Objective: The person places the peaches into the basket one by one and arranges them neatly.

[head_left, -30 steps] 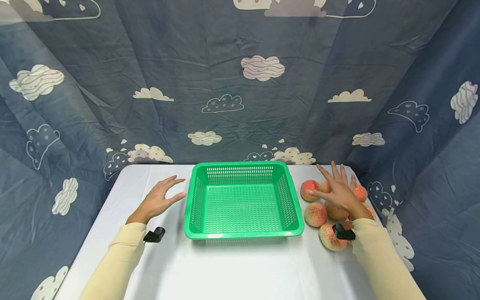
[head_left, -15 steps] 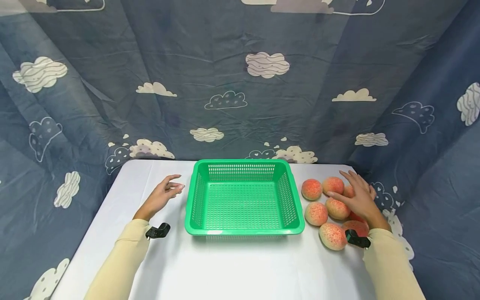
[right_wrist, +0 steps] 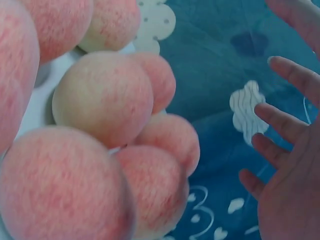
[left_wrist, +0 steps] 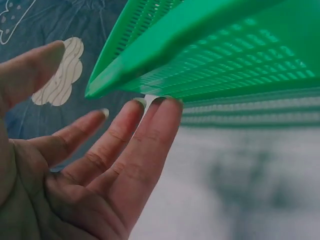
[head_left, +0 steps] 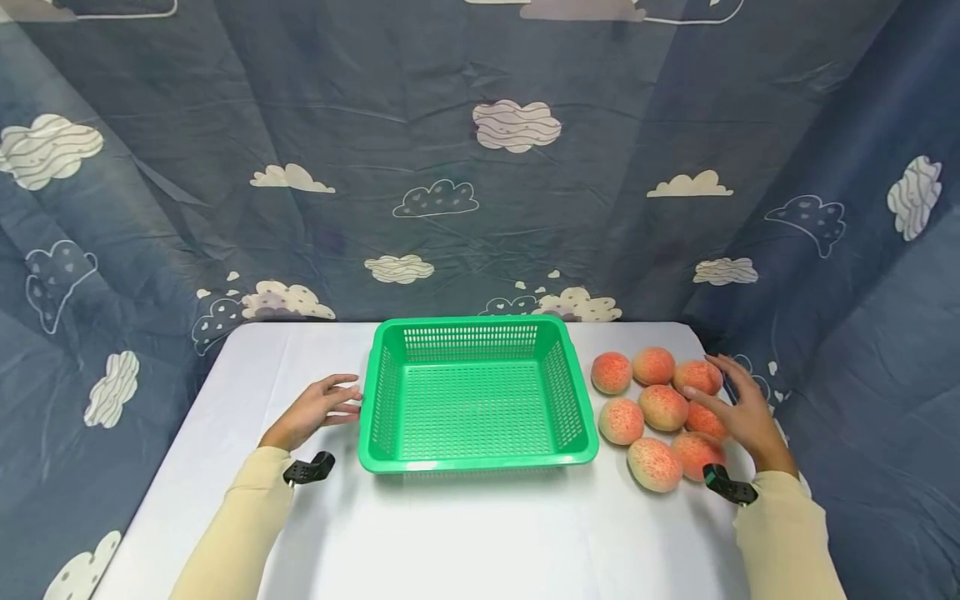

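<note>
Peaches (head_left: 663, 407), about 8 of them, lie bunched on the tabletop (head_left: 465, 533) just right of the empty green basket (head_left: 477, 461), within easy reach of the right hand (head_left: 744, 412), whose released fingers (right_wrist: 280, 122) spread beside the pile's far edge, seemingly corralling it. Left hand (head_left: 315, 408) rests open with fingers (left_wrist: 150, 135) touching the basket's left wall, likely steadying it; no writing or labels show.

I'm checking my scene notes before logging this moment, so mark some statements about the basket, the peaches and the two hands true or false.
1. The green basket holds several peaches. False: it is empty.
2. The peaches lie on the table to the right of the basket. True.
3. The left hand grips a peach. False: it holds nothing, its fingers at the basket's left wall.
4. The right hand is open beside the peaches. True.
</note>
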The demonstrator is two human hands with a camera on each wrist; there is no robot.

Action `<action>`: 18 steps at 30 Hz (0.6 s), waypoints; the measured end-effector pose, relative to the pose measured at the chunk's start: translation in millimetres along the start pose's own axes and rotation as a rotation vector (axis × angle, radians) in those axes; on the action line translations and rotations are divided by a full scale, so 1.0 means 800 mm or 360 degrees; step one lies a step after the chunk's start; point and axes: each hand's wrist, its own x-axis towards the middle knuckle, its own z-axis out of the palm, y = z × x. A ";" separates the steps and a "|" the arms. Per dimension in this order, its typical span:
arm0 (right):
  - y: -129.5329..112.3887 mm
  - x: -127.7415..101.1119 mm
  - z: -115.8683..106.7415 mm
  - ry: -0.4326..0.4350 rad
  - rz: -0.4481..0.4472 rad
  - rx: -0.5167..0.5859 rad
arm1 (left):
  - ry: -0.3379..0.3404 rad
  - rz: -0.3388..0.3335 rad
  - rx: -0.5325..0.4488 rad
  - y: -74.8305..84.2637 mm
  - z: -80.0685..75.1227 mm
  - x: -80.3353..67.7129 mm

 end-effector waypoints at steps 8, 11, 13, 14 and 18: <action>0.035 -0.013 -0.001 0.0191 0.0188 0.0146 | -0.0088 -0.0016 -0.0043 -0.008 0.010 0.004; 0.067 -0.009 0.003 0.0257 0.0185 0.0142 | -0.0133 -0.0025 -0.0130 -0.011 0.010 0.006; 0.097 -0.003 0.007 0.0294 0.0216 0.0148 | -0.0163 -0.0030 -0.0180 -0.013 0.010 0.006; 0.116 0.001 0.009 0.0316 0.0218 0.0154 | -0.0172 -0.0039 -0.0208 -0.015 0.009 0.007; 0.159 0.008 0.017 0.0382 0.0322 0.0208 | -0.0194 -0.0085 -0.0295 -0.020 0.009 0.007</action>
